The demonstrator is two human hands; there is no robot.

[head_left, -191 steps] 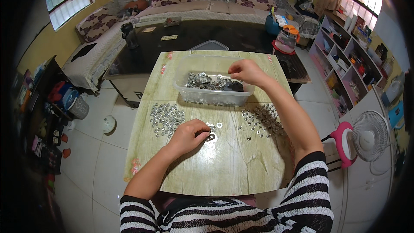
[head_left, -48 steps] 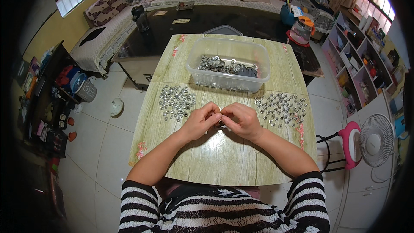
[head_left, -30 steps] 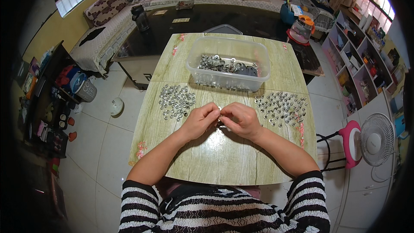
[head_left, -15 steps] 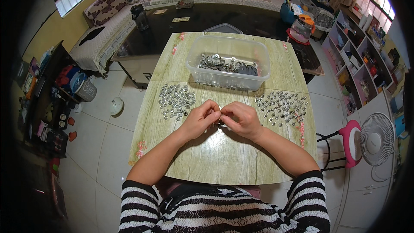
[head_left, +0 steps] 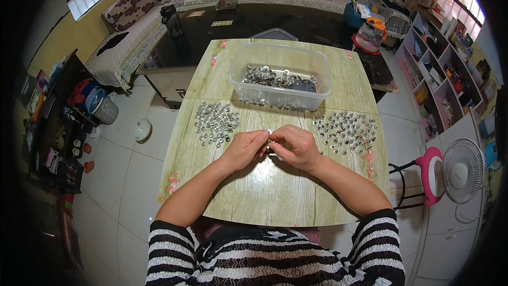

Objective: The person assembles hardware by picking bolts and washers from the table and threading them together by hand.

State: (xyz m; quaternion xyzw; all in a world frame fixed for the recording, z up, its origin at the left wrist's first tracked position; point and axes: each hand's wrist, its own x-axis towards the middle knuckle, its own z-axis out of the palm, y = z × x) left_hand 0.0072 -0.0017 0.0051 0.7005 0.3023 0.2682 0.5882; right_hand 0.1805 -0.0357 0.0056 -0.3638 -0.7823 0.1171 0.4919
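Over the middle of the green wood-grain table (head_left: 254, 201), my left hand (head_left: 245, 149) and my right hand (head_left: 296, 147) meet with fingertips pinched together. Between them is a small shiny metal piece (head_left: 270, 133), largely covered by the fingers, so its full shape is hidden. Left of my hands lies a spread of small round silver metal caps (head_left: 216, 122). To the right are many small metal studs with pointed stems (head_left: 349, 131). Beyond my hands stands a see-through plastic tub (head_left: 275, 98) holding mixed metal pieces and dark flat parts.
A dark glossy table (head_left: 296, 21) adjoins the far edge, with a lid (head_left: 274, 34), a dark bottle (head_left: 171, 21) and an orange-topped jug (head_left: 370, 34) on it. At the right stand a pink-backed stool (head_left: 429, 176) and a white fan (head_left: 462, 171).
My left fingers have shifted slightly and lie lower and straighter against the right fingertips. More of the shiny metal piece shows between them. The piles and tub stay put.
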